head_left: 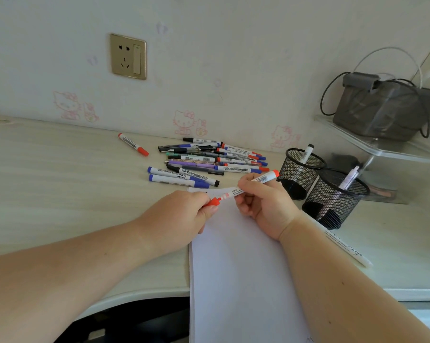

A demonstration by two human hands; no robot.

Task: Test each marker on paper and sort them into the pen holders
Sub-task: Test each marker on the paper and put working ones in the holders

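Observation:
My right hand (263,206) grips the white barrel of a red whiteboard marker (261,179) above the top of the white paper (238,268). My left hand (184,216) pinches the marker's red cap (212,202) at its left end. A pile of several markers and pens (206,160) lies on the desk behind the hands. One red marker (133,144) lies apart to the left. Two black mesh pen holders stand at the right: the far one (299,173) holds a black-capped marker, the near one (332,199) holds a pale purple pen.
A white pen (345,246) lies on the desk right of my right forearm. A clear acrylic shelf (382,147) with a grey box and cables stands at the back right. The wall with a socket (128,56) runs close behind the desk. The desk's front edge curves below my left arm.

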